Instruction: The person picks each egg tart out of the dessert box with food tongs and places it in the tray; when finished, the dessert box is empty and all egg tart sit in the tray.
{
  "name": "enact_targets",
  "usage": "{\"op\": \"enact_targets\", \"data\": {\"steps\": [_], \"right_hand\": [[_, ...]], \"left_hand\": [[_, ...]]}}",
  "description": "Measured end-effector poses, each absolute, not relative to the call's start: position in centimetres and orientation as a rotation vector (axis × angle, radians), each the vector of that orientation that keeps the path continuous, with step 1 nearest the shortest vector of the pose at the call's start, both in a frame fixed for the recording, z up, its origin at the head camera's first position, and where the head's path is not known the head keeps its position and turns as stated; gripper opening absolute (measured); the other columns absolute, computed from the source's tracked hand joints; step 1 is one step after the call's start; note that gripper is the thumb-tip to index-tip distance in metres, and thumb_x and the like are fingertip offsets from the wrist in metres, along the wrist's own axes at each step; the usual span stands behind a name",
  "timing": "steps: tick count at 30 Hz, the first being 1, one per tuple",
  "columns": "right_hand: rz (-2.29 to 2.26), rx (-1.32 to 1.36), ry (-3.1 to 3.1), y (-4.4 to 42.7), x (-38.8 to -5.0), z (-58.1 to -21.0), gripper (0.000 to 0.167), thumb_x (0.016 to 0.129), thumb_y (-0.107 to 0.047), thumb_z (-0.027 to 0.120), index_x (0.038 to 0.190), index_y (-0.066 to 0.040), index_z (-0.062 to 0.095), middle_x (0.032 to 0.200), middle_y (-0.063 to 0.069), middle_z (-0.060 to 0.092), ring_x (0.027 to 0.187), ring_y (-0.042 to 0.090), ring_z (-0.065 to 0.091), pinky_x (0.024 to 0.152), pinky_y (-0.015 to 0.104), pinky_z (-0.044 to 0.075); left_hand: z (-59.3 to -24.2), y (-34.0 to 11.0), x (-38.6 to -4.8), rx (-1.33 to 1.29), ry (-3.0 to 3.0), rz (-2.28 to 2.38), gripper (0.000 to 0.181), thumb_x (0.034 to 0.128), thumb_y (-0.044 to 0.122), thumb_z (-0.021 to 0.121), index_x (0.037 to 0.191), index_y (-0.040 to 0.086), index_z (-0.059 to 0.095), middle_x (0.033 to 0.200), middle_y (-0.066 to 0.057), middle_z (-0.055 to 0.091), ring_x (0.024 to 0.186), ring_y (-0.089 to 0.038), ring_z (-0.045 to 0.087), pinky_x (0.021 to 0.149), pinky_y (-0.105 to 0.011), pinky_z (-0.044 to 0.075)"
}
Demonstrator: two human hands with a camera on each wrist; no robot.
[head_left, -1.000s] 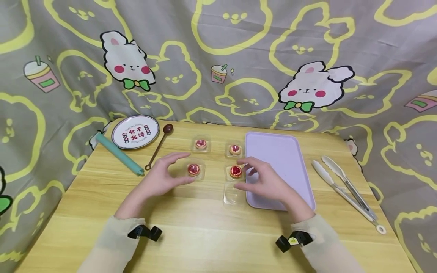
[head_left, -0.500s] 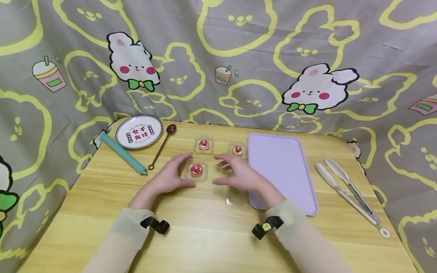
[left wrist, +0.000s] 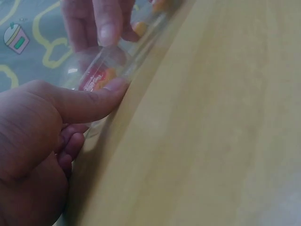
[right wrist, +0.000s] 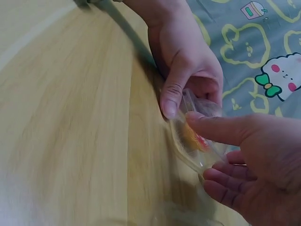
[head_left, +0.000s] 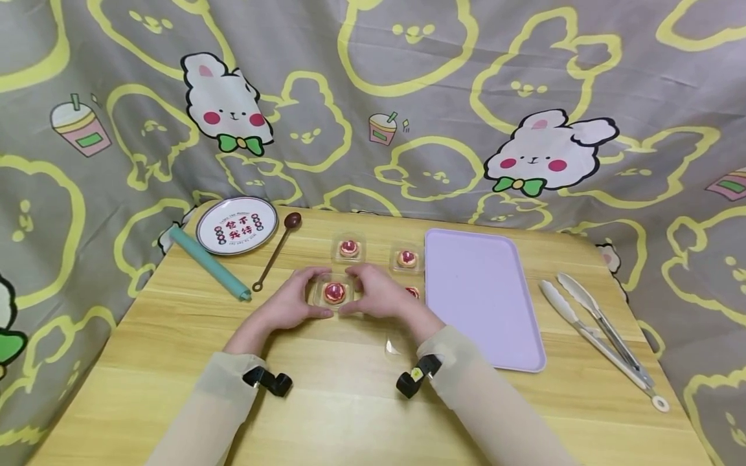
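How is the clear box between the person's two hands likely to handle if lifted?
The clear box is probably light, since it looks like thin plastic around one small tart. Its glossy walls may be slippery and could flex if squeezed hard. It seems unlikely to roll, given its squarish outline.

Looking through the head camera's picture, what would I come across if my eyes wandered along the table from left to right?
Teal roll → brown spoon → boxed tart between left hand and right hand → lavender tray → metal tongs.
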State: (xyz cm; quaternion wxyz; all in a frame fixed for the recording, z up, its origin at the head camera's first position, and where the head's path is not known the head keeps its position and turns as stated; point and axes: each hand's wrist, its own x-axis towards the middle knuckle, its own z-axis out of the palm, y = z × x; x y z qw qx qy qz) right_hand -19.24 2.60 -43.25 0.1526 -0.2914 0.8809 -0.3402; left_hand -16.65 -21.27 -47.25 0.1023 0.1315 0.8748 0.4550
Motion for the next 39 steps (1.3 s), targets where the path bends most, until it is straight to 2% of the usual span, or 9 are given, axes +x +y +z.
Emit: {"op": "enact_targets", "data": {"steps": [3,5,8,12,15,17,23,31,39], "right_hand": [[-0.992,-0.823,2.518,2.2,-19.5,-43.5,0.091,0.075,-0.026,0.099,0.147,0.008,0.055,0.097,0.014,0.067,0.083,0.020,0.059,0.075,0.032,0.053],[-0.991,-0.815,2.526,2.1,-19.6,-43.5,0.092,0.072,-0.025,0.101,0.146,0.007,0.056,0.097,0.013,0.066,0.080,0.018,0.058,0.074,0.031,0.053],[-0.982,-0.807,2.544,1.9,-19.6,-43.6,0.092,0.067,-0.025,0.103,0.143,0.004,0.060,0.108,0.011,0.067,0.088,0.018,0.060,0.081,0.031,0.054],[-0.971,-0.775,2.564,1.6,-19.5,-43.5,0.086,0.061,-0.023,0.106,0.133,0.000,0.065,0.125,0.010,0.065,0.106,0.020,0.062,0.099,0.034,0.052],[-0.966,-0.760,2.574,1.4,-19.4,-43.4,0.082,0.058,-0.021,0.107,0.126,-0.002,0.065,0.125,0.010,0.064,0.110,0.022,0.061,0.104,0.036,0.051],[-0.975,-0.777,2.576,1.3,-19.4,-43.4,0.080,0.057,-0.019,0.107,0.123,-0.001,0.065,0.122,0.009,0.064,0.108,0.022,0.062,0.102,0.036,0.051],[-0.928,-0.868,2.635,1.5,-19.1,-43.7,0.077,0.062,-0.018,0.102,0.127,0.000,0.065,0.117,0.008,0.065,0.103,0.020,0.062,0.098,0.034,0.054],[-0.805,-0.884,2.691,1.8,-18.4,-43.4,0.085,0.068,-0.034,0.097,0.138,-0.001,0.061,0.128,0.010,0.064,0.112,0.025,0.064,0.102,0.038,0.055],[-0.832,-0.876,2.679,2.3,-18.3,-43.0,0.085,0.072,-0.034,0.095,0.141,0.000,0.060,0.134,0.013,0.065,0.122,0.029,0.063,0.107,0.041,0.052]], "left_hand": [[-47.1,-21.2,-16.9,0.393,2.563,1.354,0.088,0.0749,0.015,0.098,0.149,0.004,0.052,0.144,-0.015,0.059,0.139,-0.037,0.046,0.123,-0.056,0.029],[-47.1,-21.1,-17.0,0.380,2.556,1.361,0.087,0.0730,0.013,0.098,0.147,0.003,0.053,0.142,-0.015,0.059,0.136,-0.037,0.049,0.122,-0.056,0.030],[-47.2,-21.2,-17.0,0.378,2.549,1.376,0.086,0.0698,0.012,0.100,0.142,0.000,0.056,0.138,-0.015,0.060,0.133,-0.037,0.051,0.121,-0.056,0.032],[-47.3,-21.2,-16.9,0.388,2.536,1.407,0.079,0.0651,0.011,0.102,0.132,0.000,0.063,0.127,-0.012,0.065,0.126,-0.035,0.055,0.119,-0.056,0.035],[-47.3,-21.3,-16.9,0.397,2.547,1.406,0.073,0.0635,0.014,0.103,0.126,0.003,0.067,0.119,-0.007,0.067,0.119,-0.032,0.058,0.116,-0.055,0.037],[-47.3,-21.3,-16.9,0.406,2.558,1.397,0.073,0.0631,0.016,0.103,0.126,0.005,0.069,0.117,-0.004,0.067,0.118,-0.030,0.058,0.115,-0.055,0.038],[-47.3,-21.2,-16.9,0.434,2.559,1.376,0.077,0.0648,0.015,0.103,0.132,0.007,0.067,0.122,-0.003,0.067,0.123,-0.029,0.056,0.116,-0.052,0.038],[-47.2,-21.3,-16.8,0.423,2.587,1.322,0.078,0.0692,0.018,0.101,0.136,0.006,0.064,0.130,-0.007,0.062,0.126,-0.031,0.053,0.116,-0.055,0.039],[-47.3,-21.3,-16.8,0.416,2.582,1.312,0.077,0.0720,0.018,0.100,0.138,0.005,0.063,0.132,-0.009,0.061,0.128,-0.032,0.053,0.117,-0.056,0.038]]}}
